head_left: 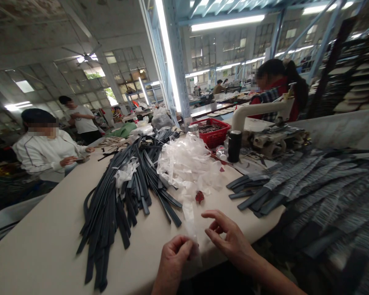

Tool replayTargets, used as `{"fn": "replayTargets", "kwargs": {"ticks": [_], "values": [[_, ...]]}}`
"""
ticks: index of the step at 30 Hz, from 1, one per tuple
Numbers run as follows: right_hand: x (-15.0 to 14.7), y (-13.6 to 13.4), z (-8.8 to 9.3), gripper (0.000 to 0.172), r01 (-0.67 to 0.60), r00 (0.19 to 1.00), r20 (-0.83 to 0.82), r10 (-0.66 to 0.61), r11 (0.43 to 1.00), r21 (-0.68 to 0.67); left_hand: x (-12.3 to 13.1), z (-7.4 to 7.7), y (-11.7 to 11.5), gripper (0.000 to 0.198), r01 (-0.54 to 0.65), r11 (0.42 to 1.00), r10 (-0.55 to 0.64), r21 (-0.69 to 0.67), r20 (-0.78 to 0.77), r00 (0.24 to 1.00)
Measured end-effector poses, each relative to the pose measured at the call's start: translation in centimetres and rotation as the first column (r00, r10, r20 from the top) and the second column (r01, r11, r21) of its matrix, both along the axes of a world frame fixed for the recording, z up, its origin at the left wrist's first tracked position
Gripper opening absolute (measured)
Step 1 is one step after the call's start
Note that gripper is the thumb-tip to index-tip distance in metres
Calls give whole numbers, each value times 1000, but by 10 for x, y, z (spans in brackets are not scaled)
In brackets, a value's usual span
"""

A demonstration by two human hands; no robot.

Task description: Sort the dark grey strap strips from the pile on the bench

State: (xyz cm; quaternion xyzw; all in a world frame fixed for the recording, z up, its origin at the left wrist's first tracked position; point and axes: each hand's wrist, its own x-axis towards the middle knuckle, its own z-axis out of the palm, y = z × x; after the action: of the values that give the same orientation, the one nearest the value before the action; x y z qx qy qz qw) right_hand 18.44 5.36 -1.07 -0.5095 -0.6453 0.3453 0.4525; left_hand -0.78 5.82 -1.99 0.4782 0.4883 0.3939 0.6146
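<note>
My left hand (177, 255) is closed at the table's front edge, with thumb and fingers pinched on a strip of clear plastic film (190, 217). To its right, my right hand (223, 231) hovers with its fingers apart and curved, holding nothing that I can see. Beyond both hands lies a crumpled heap of whitish plastic film (184, 162). A small dark red scrap (199, 197) rests by the heap's near side. On the left, a large bundle of dark grey straps (107, 209) spreads over the table.
The pale table (53, 241) carries a red basket (213, 133), a black cylinder (234, 146) and a sewing machine (264, 119). Film-wrapped dark straps (313, 184) pile up on the right. A person in white (46, 143) works at the left; another (276, 90) sits behind the machine.
</note>
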Motion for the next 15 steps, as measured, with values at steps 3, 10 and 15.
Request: {"fn": "replayTargets", "kwargs": {"ticks": [3, 10, 15], "values": [[-4, 3, -5, 59, -142, 990, -34, 139, 986, -90, 3, -5, -3, 35, 54, 997, -48, -52, 113, 992], [-12, 10, -2, 20, -168, 972, -191, 135, 971, -172, 2, -12, -15, 34, 131, 990, -118, -61, 178, 977], [32, 6, 25, 34, -194, 800, -592, 102, 977, -94, -13, -13, -24, 44, 250, 957, -228, -146, 149, 962]]}}
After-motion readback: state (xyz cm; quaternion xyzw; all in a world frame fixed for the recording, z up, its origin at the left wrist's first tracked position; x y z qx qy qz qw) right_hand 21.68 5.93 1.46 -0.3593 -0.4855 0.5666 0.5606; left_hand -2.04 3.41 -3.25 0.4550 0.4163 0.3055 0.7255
